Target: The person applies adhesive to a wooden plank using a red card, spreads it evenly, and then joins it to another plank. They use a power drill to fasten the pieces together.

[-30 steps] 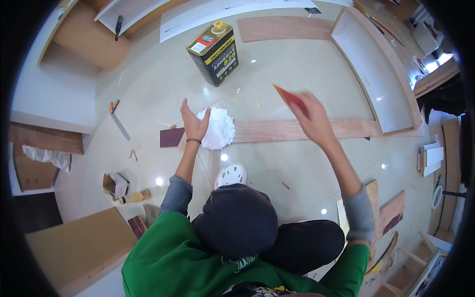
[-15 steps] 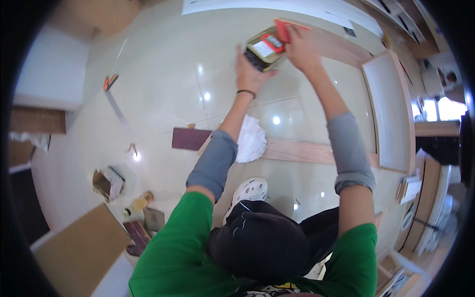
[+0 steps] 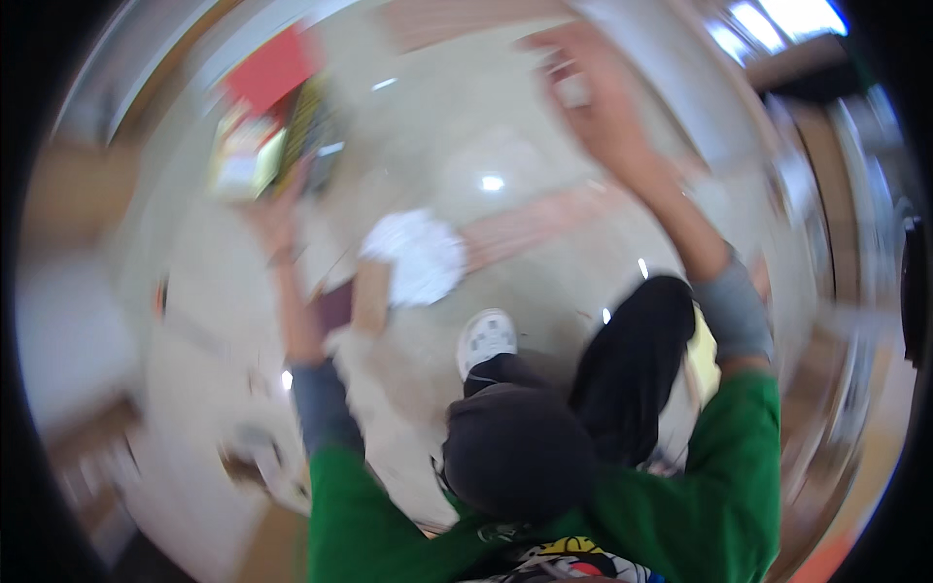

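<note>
A yellow-olive box-shaped container (image 3: 233, 160) with a white label and a dark side is held out at the upper left. My left hand (image 3: 274, 216) grips it from below, its fingers partly hidden and blurred. A flat red piece (image 3: 272, 70), like a lid or flap, stands at the container's top. Well apart to the right, my right hand (image 3: 612, 121) is raised over the floor with curled fingers. Between them shows a small white object (image 3: 571, 90), too smeared to name.
On the floor lie a crumpled white sheet (image 3: 416, 255), a tan wooden piece (image 3: 371, 296), a maroon board (image 3: 335, 306) and a long wooden plank (image 3: 544, 228). My white clog (image 3: 486, 340) is close by. Blurred shelving and panels stand along the right side.
The view has swung round. My hands have parted: the left carries the container to the left, while the right has let go of the red piece and moved away to the right.
</note>
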`<state>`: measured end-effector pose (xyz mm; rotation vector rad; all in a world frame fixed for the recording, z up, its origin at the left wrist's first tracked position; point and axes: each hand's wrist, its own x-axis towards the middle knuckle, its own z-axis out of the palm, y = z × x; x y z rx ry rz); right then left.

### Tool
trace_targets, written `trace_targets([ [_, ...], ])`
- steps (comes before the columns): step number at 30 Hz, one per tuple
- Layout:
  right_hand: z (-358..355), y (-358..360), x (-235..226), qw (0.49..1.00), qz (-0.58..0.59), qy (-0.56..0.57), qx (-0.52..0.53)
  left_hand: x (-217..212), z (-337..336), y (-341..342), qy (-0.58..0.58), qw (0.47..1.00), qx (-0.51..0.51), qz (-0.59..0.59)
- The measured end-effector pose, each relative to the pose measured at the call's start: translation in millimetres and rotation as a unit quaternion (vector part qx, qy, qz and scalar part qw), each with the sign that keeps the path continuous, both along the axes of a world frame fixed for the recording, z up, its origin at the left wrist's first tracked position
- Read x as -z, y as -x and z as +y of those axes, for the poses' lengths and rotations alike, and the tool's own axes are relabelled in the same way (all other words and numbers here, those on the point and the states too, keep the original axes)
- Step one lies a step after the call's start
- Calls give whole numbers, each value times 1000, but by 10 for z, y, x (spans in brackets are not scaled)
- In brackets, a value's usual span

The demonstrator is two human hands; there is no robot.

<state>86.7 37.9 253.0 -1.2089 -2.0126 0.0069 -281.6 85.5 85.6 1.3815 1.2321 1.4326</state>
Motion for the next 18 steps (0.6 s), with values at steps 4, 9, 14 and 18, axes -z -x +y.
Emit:
trace_targets([
  [4,-734,-645,178,938,207,263,93,-540,-104,-575,-129,979,0,155],
  [9,-1782,-1548,774,938,144,254,188,-1098,-477,-2539,-104,937,274,192],
  [14,-2873,-1537,869,901,237,131,338,-1069,-793,-3694,-88,764,589,249],
  [18,-4001,-1778,510,853,317,67,408,-1458,-1500,-4795,-109,602,747,259],
])
